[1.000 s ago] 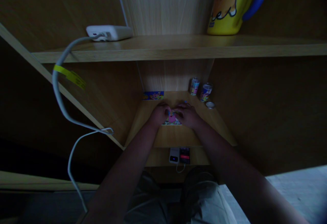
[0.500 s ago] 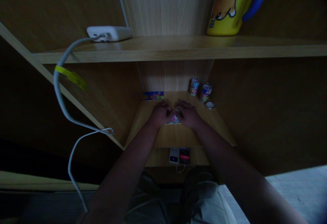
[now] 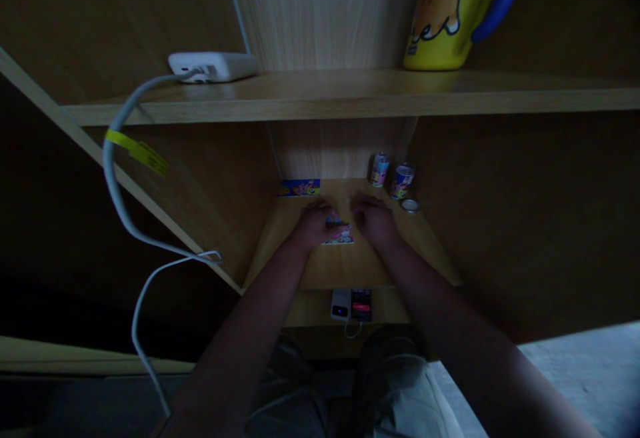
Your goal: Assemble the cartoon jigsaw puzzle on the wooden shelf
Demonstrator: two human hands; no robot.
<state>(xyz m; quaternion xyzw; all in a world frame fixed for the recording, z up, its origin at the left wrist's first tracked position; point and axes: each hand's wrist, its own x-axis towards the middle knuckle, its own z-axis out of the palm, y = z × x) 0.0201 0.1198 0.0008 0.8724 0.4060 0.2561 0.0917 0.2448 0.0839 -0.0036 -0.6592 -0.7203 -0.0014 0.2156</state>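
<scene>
On the lower shelf, a small colourful printed picture (image 3: 342, 235) lies flat, in pink, white and blue. My left hand (image 3: 315, 221) rests over its left side, with the thumb and fingers apart and the thumb on the print. Just right of the picture is my right hand (image 3: 375, 220), apart from it, low over the shelf board. Its fingers bend downward, and in the dim light their tips are too dark to show whether they hold anything. Part of the picture is hidden under my left hand.
A blue printed strip (image 3: 300, 188) lies at the back left. Two printed tins, one slim (image 3: 380, 170) and one wider (image 3: 401, 181), stand back right beside a round lid (image 3: 410, 206). Above are a white cabled box (image 3: 215, 66) and a yellow mug (image 3: 440, 31). A phone (image 3: 361, 306) sits below.
My right hand has moved right, off the picture and away from my left hand. More of the picture shows now. My left hand has stayed nearly in place.
</scene>
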